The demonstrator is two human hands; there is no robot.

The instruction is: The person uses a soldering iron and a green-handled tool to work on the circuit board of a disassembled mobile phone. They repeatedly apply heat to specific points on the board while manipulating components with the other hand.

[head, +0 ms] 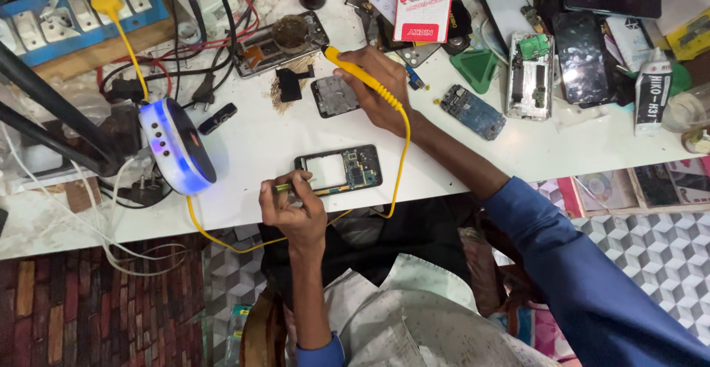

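Mid-repair: left hand [294, 208] pinching tweezers [290, 186] at 9 o'clock of opened phone [339, 170] at desk [251, 138] centre. Right hand [379, 86] gripping yellow iron [362, 77], tip toward 11 o'clock. Next, probably: carrying tip to board, steadily.

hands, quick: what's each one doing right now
left hand: closed on a thin yellow-green tool at the opened phone
right hand: closed on the yellow soldering iron

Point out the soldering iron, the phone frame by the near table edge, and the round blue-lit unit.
soldering iron [364, 77], head view, yellow handle.
phone frame [340, 170], head view, bottom rail.
round unit [177, 145], head view, its top face.
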